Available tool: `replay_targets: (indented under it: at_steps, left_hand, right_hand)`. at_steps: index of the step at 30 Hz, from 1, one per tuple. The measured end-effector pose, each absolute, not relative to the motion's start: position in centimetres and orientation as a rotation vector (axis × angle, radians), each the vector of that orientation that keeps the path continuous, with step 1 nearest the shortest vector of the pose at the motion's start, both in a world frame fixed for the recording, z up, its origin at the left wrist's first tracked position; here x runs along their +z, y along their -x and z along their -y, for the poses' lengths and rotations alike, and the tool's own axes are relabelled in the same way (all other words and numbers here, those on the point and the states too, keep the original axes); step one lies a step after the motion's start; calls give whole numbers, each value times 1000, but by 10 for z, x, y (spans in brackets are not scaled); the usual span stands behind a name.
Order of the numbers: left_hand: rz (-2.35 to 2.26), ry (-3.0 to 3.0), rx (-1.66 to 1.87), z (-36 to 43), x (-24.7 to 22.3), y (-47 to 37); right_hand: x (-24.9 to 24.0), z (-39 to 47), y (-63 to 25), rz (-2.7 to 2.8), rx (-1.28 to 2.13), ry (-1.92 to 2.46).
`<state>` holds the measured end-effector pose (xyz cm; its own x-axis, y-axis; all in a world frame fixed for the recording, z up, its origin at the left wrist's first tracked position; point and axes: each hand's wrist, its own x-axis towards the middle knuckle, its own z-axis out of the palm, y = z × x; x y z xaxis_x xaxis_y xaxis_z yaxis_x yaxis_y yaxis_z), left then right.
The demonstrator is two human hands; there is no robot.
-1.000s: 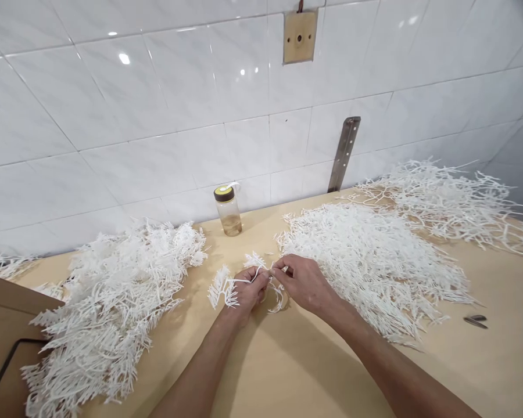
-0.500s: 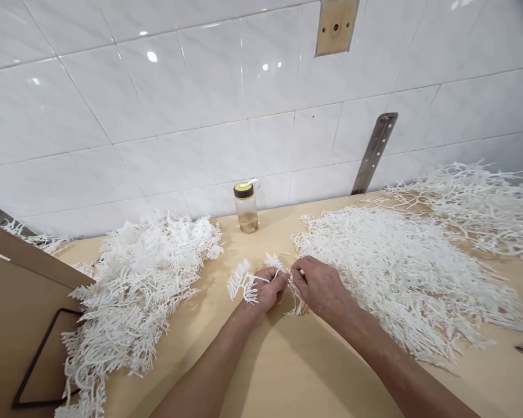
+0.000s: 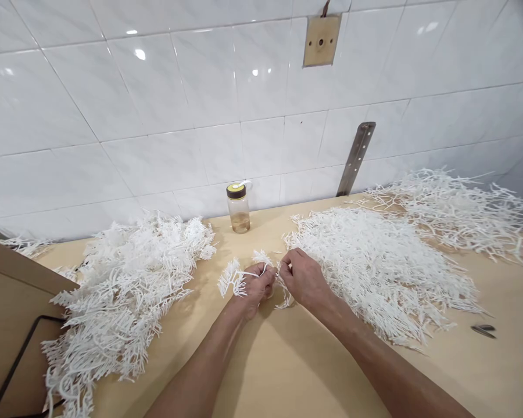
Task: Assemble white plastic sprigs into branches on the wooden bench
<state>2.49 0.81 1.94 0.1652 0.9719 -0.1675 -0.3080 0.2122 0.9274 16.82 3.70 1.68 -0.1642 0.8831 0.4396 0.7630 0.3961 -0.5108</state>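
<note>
My left hand (image 3: 258, 287) is closed around the stem of a white plastic branch (image 3: 233, 277), whose feathery tips fan out to its left and above the fingers. Close beside it, my right hand (image 3: 303, 276) is pinched at the branch's right end; what exactly lies between its fingertips is too small to make out. A few white sprigs hang down between the two hands. To the left lies a heap of bushy white branches (image 3: 131, 278). Just beyond my right hand spreads a wide pile of thin white sprigs (image 3: 387, 261).
A clear bottle (image 3: 239, 212) with a dark and yellow lid stands by the tiled wall. Bare white stems (image 3: 466, 209) lie at the back right. A small dark metal tool (image 3: 483, 331) rests on the table at right. A brown box (image 3: 13, 325) stands at left.
The view has turned slightly right, so everything sits further left. Both hands stay close together on the branch, with the right fingers shifted slightly.
</note>
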Motion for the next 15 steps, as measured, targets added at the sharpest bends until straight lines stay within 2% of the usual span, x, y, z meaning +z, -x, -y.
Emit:
replay_targets:
  at_steps: [3, 15]
  left_hand:
    - [-947, -933, 1099, -7, 18, -25]
    - [-970, -915, 1146, -10, 18, -26]
  right_hand:
    - [20, -43, -176, 1852, 247, 1492]
    - [43, -52, -231, 1594, -9, 1504]
